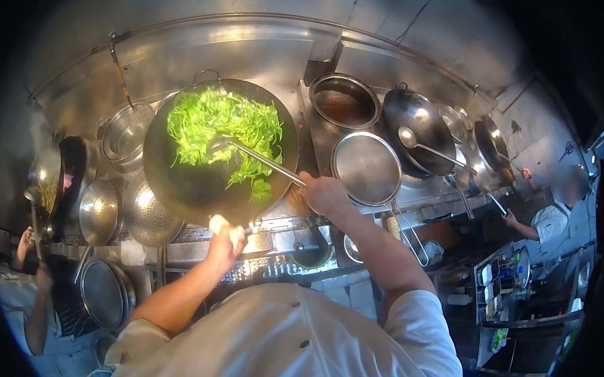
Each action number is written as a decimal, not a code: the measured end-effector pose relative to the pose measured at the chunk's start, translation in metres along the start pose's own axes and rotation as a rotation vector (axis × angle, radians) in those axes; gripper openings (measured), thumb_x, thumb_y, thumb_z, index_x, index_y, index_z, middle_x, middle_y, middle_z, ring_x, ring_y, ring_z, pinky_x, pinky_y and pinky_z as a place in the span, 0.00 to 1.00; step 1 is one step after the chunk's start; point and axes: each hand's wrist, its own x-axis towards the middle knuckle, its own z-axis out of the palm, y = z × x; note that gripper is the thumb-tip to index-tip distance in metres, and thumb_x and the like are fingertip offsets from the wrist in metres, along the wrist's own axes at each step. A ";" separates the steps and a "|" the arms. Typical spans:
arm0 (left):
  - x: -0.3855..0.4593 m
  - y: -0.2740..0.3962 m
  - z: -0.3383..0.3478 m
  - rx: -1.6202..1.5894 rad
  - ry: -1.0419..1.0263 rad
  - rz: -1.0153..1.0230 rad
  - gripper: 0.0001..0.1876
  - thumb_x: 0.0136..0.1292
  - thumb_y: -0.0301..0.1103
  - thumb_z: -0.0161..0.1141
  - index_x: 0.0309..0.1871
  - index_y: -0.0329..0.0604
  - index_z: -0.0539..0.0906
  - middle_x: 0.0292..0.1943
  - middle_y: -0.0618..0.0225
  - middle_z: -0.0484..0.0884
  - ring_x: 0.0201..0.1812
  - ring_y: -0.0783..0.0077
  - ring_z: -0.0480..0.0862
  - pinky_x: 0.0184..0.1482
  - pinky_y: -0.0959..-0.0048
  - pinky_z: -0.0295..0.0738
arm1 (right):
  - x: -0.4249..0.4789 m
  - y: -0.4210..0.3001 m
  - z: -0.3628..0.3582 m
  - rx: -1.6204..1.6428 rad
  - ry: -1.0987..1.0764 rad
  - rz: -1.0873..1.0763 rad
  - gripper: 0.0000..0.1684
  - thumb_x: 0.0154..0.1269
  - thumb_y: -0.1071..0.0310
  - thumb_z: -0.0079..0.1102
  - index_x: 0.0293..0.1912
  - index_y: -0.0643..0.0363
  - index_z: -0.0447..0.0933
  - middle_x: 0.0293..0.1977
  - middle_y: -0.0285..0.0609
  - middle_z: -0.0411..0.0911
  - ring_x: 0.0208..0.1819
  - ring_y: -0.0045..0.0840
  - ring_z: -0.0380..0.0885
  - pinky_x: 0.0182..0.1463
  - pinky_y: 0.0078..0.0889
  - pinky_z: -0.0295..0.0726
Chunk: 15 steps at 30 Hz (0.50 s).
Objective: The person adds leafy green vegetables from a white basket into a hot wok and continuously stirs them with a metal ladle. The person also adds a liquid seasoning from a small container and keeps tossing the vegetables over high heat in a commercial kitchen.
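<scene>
A large dark wok (196, 184) sits before me, its far side heaped with bright green leafy vegetables (224, 119). Some stems trail towards its right side. My right hand (324, 194) grips the handle of a metal wok ladle (268, 162), whose head is partly buried in the greens. At the wok's near rim my left hand (226, 241) is closed on the wok's edge. A bright white patch over its fingers hides whether a cloth is there.
Right of the wok stand a pot of brown liquid (343, 102), a round fine strainer (367, 168) and another wok (418, 128) with a ladle (430, 153). Perforated skimmers (152, 212) and a metal bowl (125, 135) lie left. Co-workers (550, 222) work at both sides.
</scene>
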 end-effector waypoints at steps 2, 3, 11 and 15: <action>-0.021 -0.011 -0.024 0.178 0.079 -0.158 0.09 0.67 0.32 0.51 0.48 0.47 0.71 0.37 0.65 0.80 0.28 0.68 0.82 0.23 0.78 0.76 | -0.008 -0.005 -0.027 0.022 -0.127 0.021 0.24 0.66 0.51 0.56 0.58 0.48 0.72 0.33 0.48 0.83 0.38 0.45 0.83 0.44 0.48 0.80; -0.029 -0.006 -0.028 0.159 0.092 -0.201 0.08 0.66 0.32 0.51 0.46 0.47 0.72 0.33 0.65 0.81 0.27 0.68 0.82 0.22 0.76 0.76 | -0.018 -0.005 -0.052 0.042 -0.150 0.006 0.25 0.66 0.50 0.56 0.59 0.48 0.72 0.34 0.49 0.83 0.39 0.45 0.83 0.45 0.47 0.80; -0.002 0.069 0.050 -0.116 0.073 0.128 0.04 0.62 0.30 0.54 0.39 0.51 0.73 0.27 0.65 0.81 0.21 0.69 0.80 0.17 0.76 0.69 | -0.060 0.026 -0.110 0.320 -0.096 -0.055 0.23 0.65 0.52 0.58 0.55 0.52 0.78 0.37 0.52 0.83 0.43 0.47 0.81 0.49 0.46 0.78; 0.049 0.072 0.028 -0.065 0.009 0.167 0.07 0.68 0.36 0.53 0.42 0.44 0.76 0.29 0.64 0.82 0.23 0.68 0.81 0.18 0.76 0.71 | 0.003 0.006 -0.049 0.342 0.024 -0.108 0.22 0.67 0.54 0.56 0.54 0.56 0.74 0.32 0.55 0.82 0.39 0.51 0.82 0.43 0.51 0.79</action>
